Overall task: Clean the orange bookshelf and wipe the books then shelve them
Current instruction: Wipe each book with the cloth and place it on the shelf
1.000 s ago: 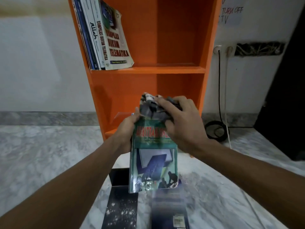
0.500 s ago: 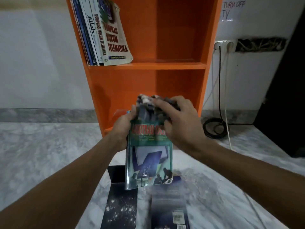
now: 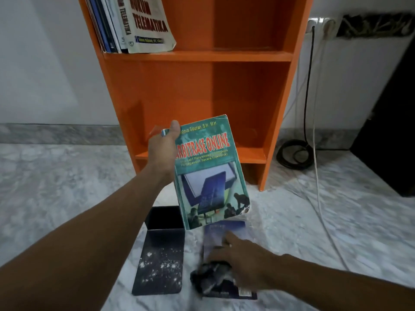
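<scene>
Head view, writing: green book (image 3: 211, 171) reads "ARBITRASE ONLINE", with an author line ending "Siburian S.H. M.H."; the outermost of the shelved books (image 3: 148, 23) reads "HUKUM TELEMATIKA".
Left hand (image 3: 162, 151): raised in front of the orange bookshelf (image 3: 170, 93), gripping the green book by its upper left edge, thumb on the cover, cover facing the camera, slightly tilted.
Right hand (image 3: 242, 259): low, fingers stretched fairly flat, resting on a bunched dark cloth (image 3: 211, 277) and on the blue book (image 3: 224, 230) lying on the floor (image 3: 56, 187); image blurred here.
Shelved books: upright, leaning, at the left end of the upper shelf.
Surroundings: black speckled book (image 3: 159, 263) flat on the floor just left of the blue book; coiled black cable (image 3: 294, 153) right of the bookshelf; wall sockets (image 3: 321, 25) above it.
</scene>
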